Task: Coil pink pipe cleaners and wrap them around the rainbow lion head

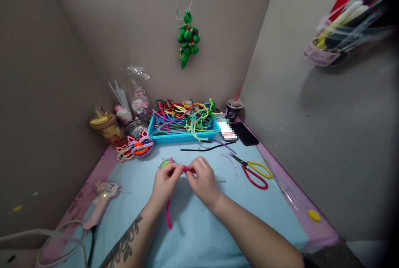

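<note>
Both hands met just above the bench (218, 234), knuckles up, fingertips nearly touching. Left hand (164, 184) pinched a pink pipe cleaner (168, 216) btwn thumb & fingers; the long end hung down under the left wrist toward the person. Right hand (203, 181) pinched the same stem at its short end, a bit of pink showing btwn the two hands. Fingers of both curled in, not spread.

Just beyond the left fingertips sat a small round green/yellow piece (165, 163), touching or nearly so; can't tell which. Further out from the left hand, two fuzzy lion heads (141, 145) lay side by side. Beyond both hands, a blue tray (174, 137) heaped w/ mixed-colour pipe cleaners. Btwn tray & hands, a black stem (202, 148) lay loose on the bench.

Right of the right hand, apart from it: scissors (255, 171), one red handle, one yellow, blades pointing toward the tray. Past those, a dark phone (246, 134) & a cup (233, 109) w/ a red straw near the corner.

Left of the left forearm, well apart: a pink glue gun (101, 201), green light on, cord running off the near edge. Far left corner: a yellow-lidded jar (104, 126). A green ornament (188, 37) hung on the wall above the tray.
</note>
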The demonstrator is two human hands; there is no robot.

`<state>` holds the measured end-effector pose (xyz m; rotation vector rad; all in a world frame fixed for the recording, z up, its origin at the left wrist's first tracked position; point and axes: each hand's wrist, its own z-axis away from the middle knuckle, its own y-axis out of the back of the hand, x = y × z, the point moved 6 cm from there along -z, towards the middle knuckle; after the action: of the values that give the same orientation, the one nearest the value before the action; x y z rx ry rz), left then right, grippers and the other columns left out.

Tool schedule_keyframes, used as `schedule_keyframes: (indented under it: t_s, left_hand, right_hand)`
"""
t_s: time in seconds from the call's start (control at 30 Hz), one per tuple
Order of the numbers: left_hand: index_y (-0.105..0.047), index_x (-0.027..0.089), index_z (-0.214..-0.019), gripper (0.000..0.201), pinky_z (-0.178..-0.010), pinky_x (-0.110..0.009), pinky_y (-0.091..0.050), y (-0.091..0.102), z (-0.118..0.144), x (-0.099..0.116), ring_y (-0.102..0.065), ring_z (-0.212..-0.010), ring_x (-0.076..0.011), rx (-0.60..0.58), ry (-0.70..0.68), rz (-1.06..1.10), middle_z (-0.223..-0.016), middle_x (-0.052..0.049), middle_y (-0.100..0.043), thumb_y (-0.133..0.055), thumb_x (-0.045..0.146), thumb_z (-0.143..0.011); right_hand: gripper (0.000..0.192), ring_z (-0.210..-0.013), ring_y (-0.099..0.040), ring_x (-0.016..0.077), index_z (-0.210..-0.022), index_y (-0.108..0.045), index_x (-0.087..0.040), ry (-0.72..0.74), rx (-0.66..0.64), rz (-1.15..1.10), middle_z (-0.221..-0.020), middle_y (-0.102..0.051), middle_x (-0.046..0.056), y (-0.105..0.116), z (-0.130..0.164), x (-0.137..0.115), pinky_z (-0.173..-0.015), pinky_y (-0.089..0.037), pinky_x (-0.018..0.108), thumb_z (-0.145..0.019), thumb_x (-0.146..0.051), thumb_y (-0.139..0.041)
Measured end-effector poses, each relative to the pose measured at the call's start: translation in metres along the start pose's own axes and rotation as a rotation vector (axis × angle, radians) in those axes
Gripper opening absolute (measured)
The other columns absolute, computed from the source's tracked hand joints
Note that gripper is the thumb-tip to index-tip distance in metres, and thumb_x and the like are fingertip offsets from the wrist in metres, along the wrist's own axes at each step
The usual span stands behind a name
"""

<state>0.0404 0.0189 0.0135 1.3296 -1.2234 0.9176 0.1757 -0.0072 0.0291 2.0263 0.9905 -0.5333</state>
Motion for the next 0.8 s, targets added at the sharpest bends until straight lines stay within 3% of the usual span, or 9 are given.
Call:
schedule_keyframes:
  t_s: [0.2, 0.27, 0.43, 0.53, 0.67, 0.8]
  left_hand:
    - [-0.066, 0.016, -0.075, 0.027, -0.065, -0.025, -0.046, 0.000, -0.002, 0.005, -0.058, -0.072, -0.0160, -0.090, -0.051, 0.033, -0.080, -0.006, -0.066, -0.058, 0.041, -0.082]
    - [-0.066, 0.016, -0.078, 0.026, -0.066, -0.026, -0.047, 0.001, -0.003, 0.009, -0.058, -0.073, -0.0163, -0.124, -0.087, 0.002, -0.082, -0.007, -0.066, -0.056, 0.039, -0.084]
    - [-0.068, 0.017, -0.082, 0.023, -0.068, -0.027, -0.047, 0.001, -0.001, 0.014, -0.059, -0.076, -0.0175, -0.187, -0.161, -0.079, -0.078, -0.006, -0.066, -0.054, 0.035, -0.085]
    - [-0.072, 0.018, -0.083, 0.023, -0.067, -0.028, -0.048, 0.003, -0.003, 0.009, -0.061, -0.074, -0.0182, -0.167, -0.145, -0.086, -0.075, -0.006, -0.068, -0.057, 0.035, -0.084]
    - [-0.075, 0.019, -0.087, 0.021, -0.069, -0.029, -0.049, 0.012, -0.005, 0.002, -0.062, -0.073, -0.0185, -0.039, -0.129, -0.097, -0.077, -0.006, -0.071, -0.062, 0.035, -0.079]
    - [-0.076, 0.019, -0.084, 0.022, -0.070, -0.030, -0.049, 0.013, -0.005, 0.002, -0.063, -0.073, -0.0188, -0.022, -0.126, -0.101, -0.076, -0.006, -0.072, -0.063, 0.036, -0.079]
  right_hand:
    - [0.013, -0.074, -0.053, 0.0154, -0.088, -0.052, -0.020, -0.132, -0.232, -0.300, -0.082, -0.056, 0.001, -0.005, -0.005, 0.010, -0.068, -0.042, 0.026, -0.077, -0.018, -0.058]
    - [0.008, -0.068, -0.052, 0.0134, -0.085, -0.053, -0.020, -0.211, -0.333, -0.388, -0.076, -0.056, -0.001, -0.009, -0.005, 0.014, -0.063, -0.042, 0.025, -0.082, -0.026, -0.056]
    - [0.032, -0.055, -0.050, 0.0110, -0.070, -0.056, -0.018, -0.318, -0.574, -0.526, -0.059, -0.054, -0.002, -0.019, -0.003, 0.016, -0.055, -0.038, 0.023, -0.089, -0.042, -0.046]
    - [0.034, -0.052, -0.048, 0.0105, -0.069, -0.059, -0.018, -0.337, -0.554, -0.561, -0.055, -0.053, -0.003, -0.018, -0.003, 0.018, -0.053, -0.037, 0.023, -0.087, -0.045, -0.050]
    - [0.025, -0.058, -0.051, 0.0119, -0.072, -0.062, -0.017, -0.332, -0.413, -0.544, -0.061, -0.057, -0.001, -0.012, -0.006, 0.020, -0.057, -0.039, 0.024, -0.084, -0.038, -0.055]
    - [0.014, -0.066, -0.054, 0.0140, -0.072, -0.064, -0.018, -0.260, -0.272, -0.461, -0.069, -0.061, 0.001, -0.003, -0.011, 0.017, -0.061, -0.041, 0.025, -0.081, -0.028, -0.059]
